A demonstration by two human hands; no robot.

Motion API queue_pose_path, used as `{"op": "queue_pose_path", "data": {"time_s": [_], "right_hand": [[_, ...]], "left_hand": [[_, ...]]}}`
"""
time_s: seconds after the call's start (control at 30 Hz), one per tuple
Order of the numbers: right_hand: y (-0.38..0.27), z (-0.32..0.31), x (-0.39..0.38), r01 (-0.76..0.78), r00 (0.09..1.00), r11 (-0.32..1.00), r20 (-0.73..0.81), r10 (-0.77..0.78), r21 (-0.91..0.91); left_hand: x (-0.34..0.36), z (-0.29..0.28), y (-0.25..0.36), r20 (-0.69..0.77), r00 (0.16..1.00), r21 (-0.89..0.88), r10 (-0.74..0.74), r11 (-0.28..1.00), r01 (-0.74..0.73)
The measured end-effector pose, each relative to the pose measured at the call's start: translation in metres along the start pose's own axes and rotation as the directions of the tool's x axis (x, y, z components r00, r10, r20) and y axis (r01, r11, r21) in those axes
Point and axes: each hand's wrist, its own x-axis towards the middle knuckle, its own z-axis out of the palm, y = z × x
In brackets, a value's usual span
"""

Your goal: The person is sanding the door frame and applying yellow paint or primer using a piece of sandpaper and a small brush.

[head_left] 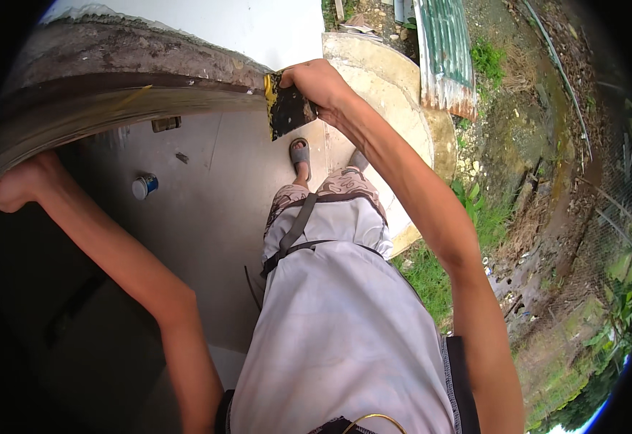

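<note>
Black and worn, with a chipped yellow edge, a flat rectangular plate [288,117] sits in my right grip [317,85]; I have that grip closed on it, thumb pressed over its upper corner. The plate hangs just left of and below my knuckles, its yellow side at the end of a long, rough brown ledge [150,61] that runs away to the left of the grip. Above the ledge I see a smooth white wall [258,25].

My left grip [18,184] is far off at the other end, beneath the ledge's curved underside; its fingers are partly hidden, so I cannot tell whether it holds anything.

Between the two grips, on the grey smooth floor [207,195], lies a small blue-and-white cylindrical container [144,186], nearer the left one. Directly below the right grip I make out a grey open-toed sandal [299,153]. To the right of that grip are a rounded pale concrete step [395,108] and, beyond it, a green corrugated metal sheet [446,58] with a rusty end
</note>
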Motion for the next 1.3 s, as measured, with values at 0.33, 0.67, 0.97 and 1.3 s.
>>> {"op": "queue_pose_path", "data": {"time_s": [0.33,0.67,0.97,1.3], "right_hand": [[-0.077,0.020,-0.088,0.123,0.981,0.992,0.145,-0.127,0.034],[0.022,0.014,-0.049,0.422,0.860,0.859,-0.174,-0.480,-0.289],[0.026,0.068,-0.092,0.633,0.596,0.602,-0.190,-0.780,-0.486],[0.008,0.027,-0.061,0.692,0.693,0.680,-0.040,-0.720,-0.242]], "left_hand": [[-0.018,0.026,0.010,-0.083,0.995,0.010,0.054,0.999,-0.054],[-0.021,0.029,0.009,-0.090,0.996,0.052,-0.001,0.999,0.006],[-0.013,0.023,0.004,0.000,1.000,0.060,-0.006,0.998,0.006],[-0.024,0.035,0.013,-0.026,1.000,0.119,0.006,0.993,-0.003]]}}
